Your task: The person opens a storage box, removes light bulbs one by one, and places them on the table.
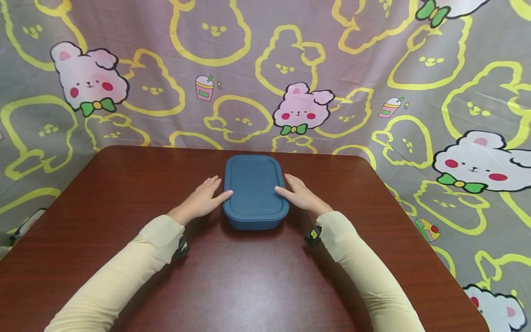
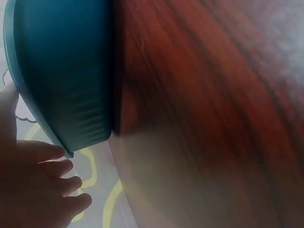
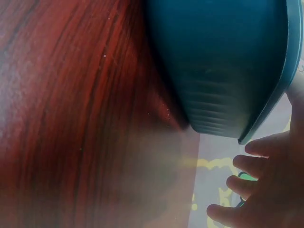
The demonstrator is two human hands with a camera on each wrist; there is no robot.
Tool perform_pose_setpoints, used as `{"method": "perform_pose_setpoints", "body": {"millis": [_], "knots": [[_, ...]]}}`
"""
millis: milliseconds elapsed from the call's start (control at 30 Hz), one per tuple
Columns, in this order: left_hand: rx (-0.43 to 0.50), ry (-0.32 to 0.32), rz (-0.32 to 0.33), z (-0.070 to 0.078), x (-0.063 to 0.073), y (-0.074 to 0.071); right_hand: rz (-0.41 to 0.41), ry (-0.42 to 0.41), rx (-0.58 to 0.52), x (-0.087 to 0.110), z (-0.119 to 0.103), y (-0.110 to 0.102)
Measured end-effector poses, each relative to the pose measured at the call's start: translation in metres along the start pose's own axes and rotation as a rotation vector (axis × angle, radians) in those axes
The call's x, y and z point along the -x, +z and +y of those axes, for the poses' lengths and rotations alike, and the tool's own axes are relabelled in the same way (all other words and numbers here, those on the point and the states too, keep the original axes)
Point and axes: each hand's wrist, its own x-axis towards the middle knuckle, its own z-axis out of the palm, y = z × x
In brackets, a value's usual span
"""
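Note:
A blue rectangular lidded lunch box point(image 1: 254, 189) stands on the brown table. To its left, my left hand point(image 1: 201, 198) has its thumb over the lid's edge and its fingers stretched out along the side. My right hand point(image 1: 303, 196) mirrors it on the right, thumb at the lid's opposite edge. In the left wrist view, the fingers point(image 2: 61, 183) are spread and fairly straight beside the rim of the box point(image 2: 71, 71). The right wrist view likewise has spread fingers point(image 3: 251, 166) close to the rim's corner, apart from the lower wall of the box point(image 3: 213, 71).
The wooden table point(image 1: 249, 281) has rounded far corners, and the box sits near its far edge. Behind and to the right hangs a cloth point(image 1: 249, 60) printed with cartoon animals. Small dark devices are strapped at both wrists, by pale sleeves point(image 1: 120, 276).

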Motion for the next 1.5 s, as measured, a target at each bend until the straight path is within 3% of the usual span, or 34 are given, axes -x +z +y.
{"method": "perform_pose_setpoints", "body": {"millis": [367,600,933,1067,1267,1500], "knots": [[0.021,0.056,-0.019,0.004,-0.001,0.002,0.020,-0.034,-0.021,-0.001,0.001,0.003],[0.029,0.065,-0.022,0.005,-0.004,0.003,0.028,-0.103,-0.065,-0.003,0.001,0.004],[0.072,0.071,-0.008,0.006,-0.003,0.002,0.004,0.002,-0.071,0.000,-0.003,-0.001],[0.113,0.055,0.032,0.011,-0.002,-0.005,0.056,-0.030,-0.089,0.000,-0.008,-0.007],[0.171,0.053,0.163,0.023,0.000,-0.015,0.087,0.005,-0.138,0.003,-0.020,-0.019],[0.351,-0.035,0.136,0.032,0.006,-0.027,0.008,0.016,-0.308,0.007,-0.033,-0.030]]}}
